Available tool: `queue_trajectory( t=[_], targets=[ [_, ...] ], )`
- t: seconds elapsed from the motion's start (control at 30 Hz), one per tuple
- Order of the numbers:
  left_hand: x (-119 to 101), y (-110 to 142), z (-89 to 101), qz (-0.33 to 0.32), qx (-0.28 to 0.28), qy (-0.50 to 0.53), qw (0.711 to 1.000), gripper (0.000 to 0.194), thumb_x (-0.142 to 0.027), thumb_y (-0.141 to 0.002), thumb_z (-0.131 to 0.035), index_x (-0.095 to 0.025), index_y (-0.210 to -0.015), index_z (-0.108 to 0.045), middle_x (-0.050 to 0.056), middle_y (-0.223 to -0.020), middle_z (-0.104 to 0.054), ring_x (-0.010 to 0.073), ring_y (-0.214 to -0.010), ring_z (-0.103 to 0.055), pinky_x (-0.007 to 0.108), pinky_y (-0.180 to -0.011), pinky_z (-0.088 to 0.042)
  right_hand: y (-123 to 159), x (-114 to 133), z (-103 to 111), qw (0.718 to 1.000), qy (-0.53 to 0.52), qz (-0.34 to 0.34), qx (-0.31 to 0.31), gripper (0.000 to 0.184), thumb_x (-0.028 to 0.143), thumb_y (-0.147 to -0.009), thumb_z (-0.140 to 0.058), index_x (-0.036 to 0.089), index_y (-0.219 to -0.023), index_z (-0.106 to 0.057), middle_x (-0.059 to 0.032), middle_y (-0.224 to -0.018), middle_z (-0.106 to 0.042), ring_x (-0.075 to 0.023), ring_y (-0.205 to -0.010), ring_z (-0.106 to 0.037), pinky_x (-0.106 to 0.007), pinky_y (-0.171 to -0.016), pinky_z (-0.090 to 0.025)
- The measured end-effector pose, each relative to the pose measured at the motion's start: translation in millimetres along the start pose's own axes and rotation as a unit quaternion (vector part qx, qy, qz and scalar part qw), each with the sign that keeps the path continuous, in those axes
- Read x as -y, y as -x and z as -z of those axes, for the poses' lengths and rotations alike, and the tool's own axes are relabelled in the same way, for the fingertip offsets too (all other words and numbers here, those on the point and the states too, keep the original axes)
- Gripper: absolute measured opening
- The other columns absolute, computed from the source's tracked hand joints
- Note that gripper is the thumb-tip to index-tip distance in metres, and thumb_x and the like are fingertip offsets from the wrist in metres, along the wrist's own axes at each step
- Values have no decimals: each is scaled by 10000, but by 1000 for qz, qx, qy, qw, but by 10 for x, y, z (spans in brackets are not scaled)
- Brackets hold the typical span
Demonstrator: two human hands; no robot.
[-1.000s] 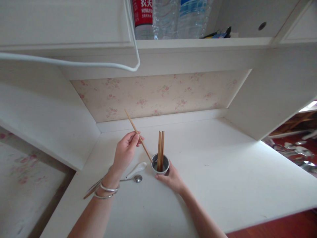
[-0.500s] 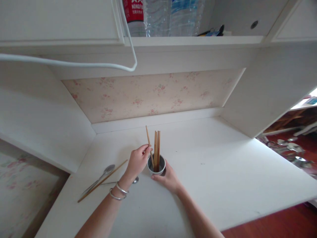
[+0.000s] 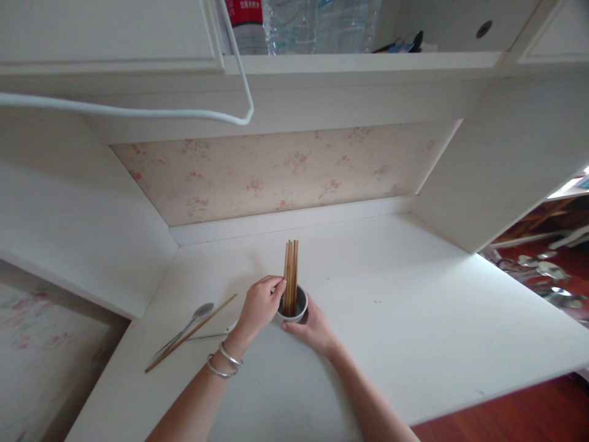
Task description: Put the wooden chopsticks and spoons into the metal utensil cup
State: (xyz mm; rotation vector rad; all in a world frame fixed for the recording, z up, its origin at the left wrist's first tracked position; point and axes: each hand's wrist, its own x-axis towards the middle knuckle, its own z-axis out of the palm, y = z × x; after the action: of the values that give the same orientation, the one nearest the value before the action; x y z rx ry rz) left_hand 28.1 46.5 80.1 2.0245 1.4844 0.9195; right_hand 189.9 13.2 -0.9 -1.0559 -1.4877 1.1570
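Note:
Several wooden chopsticks (image 3: 291, 270) stand nearly upright in a small grey cup (image 3: 302, 302) on the white surface. My left hand (image 3: 263, 304), with two silver bangles at the wrist, pinches the leftmost chopstick above the rim. Around the cup's right and near side curls my right hand (image 3: 313, 328), gripping it. Left of my hands, a single chopstick (image 3: 193, 331) lies slanted beside a metal spoon (image 3: 202, 311). Another metal utensil (image 3: 209, 337) lies there, its end partly hidden behind my left wrist.
White side panels stand left and right of the white tabletop (image 3: 391, 307), with floral wallpaper (image 3: 294, 172) behind. Overhead, a shelf holds plastic bottles (image 3: 299, 24), and a white cable (image 3: 184, 113) hangs in front. Red flooring (image 3: 515, 408) shows past the right edge.
The chopstick in my left hand has swung from a leftward lean to nearly upright against the others. My left hand has shifted slightly down; my right hand keeps its hold on the cup.

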Motion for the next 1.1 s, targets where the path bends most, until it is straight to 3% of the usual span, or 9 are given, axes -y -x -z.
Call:
queue_trajectory(
  t=[0.3, 0.43, 0.6, 0.77, 0.93, 1.1],
  targets=[
    [-38, -24, 35, -13, 5, 14, 1000, 360, -400, -962, -424, -194, -879, -706, 62, -933, -713, 187, -892, -653, 287, -839, -482, 7, -40, -7, 1000, 16, 3, 1, 868, 367, -641, -848, 235, -1393, -436, -114, -1362, -571, -327, -1259, -520, -518, -1058, -392],
    [13, 15, 5, 33, 25, 124, 991, 358, -452, -929, -490, -188, -1071, -687, 87, -1095, -699, 212, -982, -652, 316, -864, -499, 12, 10, 9, 999, 37, 0, 0, 859, 373, -648, -846, 258, -1393, -434, -99, -1348, -583, -324, -1241, -535, -512, -1042, -407],
    [102, 231, -131, 61, 85, 354, 929, 660, -433, -826, -673, -212, -1399, -434, 99, -1413, -518, 255, -1318, -464, 371, -1108, -357, 22, 65, 14, 999, 47, -4, 9, 826, 376, -663, -839, 278, -1383, -446, -81, -1315, -609, -321, -1205, -565, -500, -1009, -443],
    [187, 440, -357, 99, 75, 473, 872, 1088, -342, -660, -842, -222, -1498, -160, 141, -1427, -483, 285, -1318, -461, 423, -1136, -324, 27, 45, 18, 999, 20, 8, 32, 767, 420, -737, -780, 245, -1392, -423, -106, -1329, -593, -311, -1202, -567, -481, -1008, -458],
    [227, 467, -477, 87, 32, 487, 868, 1061, -367, -582, -881, -196, -1438, -278, 147, -1394, -504, 281, -1305, -466, 414, -1135, -321, -10, 50, 33, 996, -11, 38, 85, 799, 405, -737, -775, 206, -1400, -375, -140, -1373, -546, -312, -1238, -537, -477, -1039, -438],
    [213, 462, -482, 53, 10, 437, 898, 857, -316, -584, -879, -174, -1304, -438, 112, -1232, -607, 248, -1155, -572, 404, -1035, -429, -15, 113, 112, 991, 33, 14, 131, 828, 254, -700, -773, 217, -1411, -350, -141, -1397, -515, -310, -1277, -502, -503, -1086, -383]
  ],
)
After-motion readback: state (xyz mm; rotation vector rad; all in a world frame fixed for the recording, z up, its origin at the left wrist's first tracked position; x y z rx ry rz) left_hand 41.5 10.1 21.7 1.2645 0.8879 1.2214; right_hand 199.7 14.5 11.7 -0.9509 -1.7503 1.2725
